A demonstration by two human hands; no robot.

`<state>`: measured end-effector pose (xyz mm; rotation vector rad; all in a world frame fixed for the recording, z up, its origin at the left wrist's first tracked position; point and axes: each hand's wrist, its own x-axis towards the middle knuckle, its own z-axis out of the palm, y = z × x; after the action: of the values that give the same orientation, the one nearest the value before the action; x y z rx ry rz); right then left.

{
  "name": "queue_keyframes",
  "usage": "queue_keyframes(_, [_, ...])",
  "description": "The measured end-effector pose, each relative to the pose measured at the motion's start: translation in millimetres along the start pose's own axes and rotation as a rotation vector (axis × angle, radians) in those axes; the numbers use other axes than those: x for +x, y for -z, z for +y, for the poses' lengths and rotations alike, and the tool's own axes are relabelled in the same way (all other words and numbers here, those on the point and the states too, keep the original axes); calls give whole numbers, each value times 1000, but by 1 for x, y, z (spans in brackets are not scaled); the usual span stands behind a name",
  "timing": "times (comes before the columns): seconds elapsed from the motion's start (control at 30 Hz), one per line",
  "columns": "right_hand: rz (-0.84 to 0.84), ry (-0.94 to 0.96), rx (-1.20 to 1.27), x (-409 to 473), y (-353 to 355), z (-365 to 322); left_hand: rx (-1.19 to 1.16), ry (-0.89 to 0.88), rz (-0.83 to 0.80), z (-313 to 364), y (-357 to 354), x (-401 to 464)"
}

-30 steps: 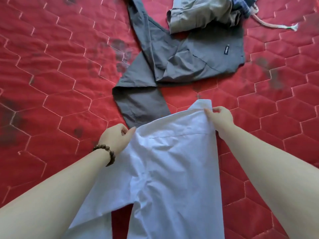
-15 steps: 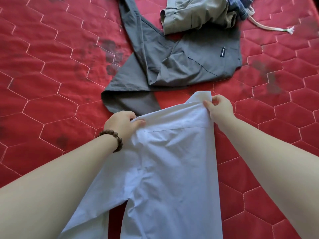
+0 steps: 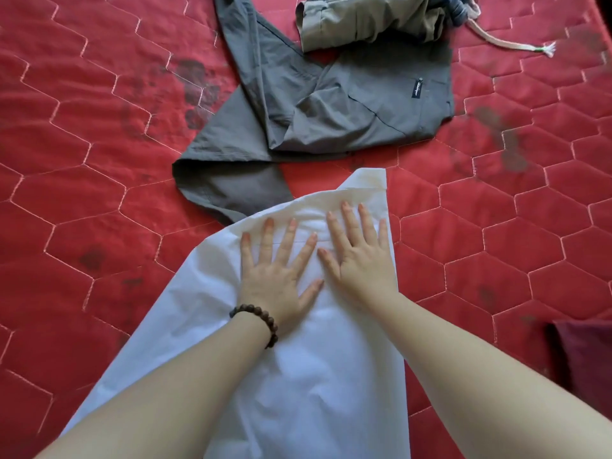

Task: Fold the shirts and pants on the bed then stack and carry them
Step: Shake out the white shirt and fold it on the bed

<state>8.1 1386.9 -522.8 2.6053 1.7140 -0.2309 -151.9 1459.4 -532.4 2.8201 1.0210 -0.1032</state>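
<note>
Near the bed's (image 3: 99,160) front edge, the left hand (image 3: 275,276) and right hand (image 3: 359,256) lay flat, fingers spread, pressing a white shirt (image 3: 314,376); gray pants (image 3: 331,114) sprawled toward the far edge. Thin, limp cotton like this likely weighed little, creased easily, and was best pinched at the collar corners or side seams.
</note>
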Motion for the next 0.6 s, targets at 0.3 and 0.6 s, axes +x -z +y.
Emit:
queue_keyframes(0.3, [-105, -71, -43, -27, 8, -28, 36, 60, -110, 23, 15, -21])
queue_keyframes(0.6, [-62, -198, -29, -154, -15, -75, -11, -16, -217, 49, 0, -136])
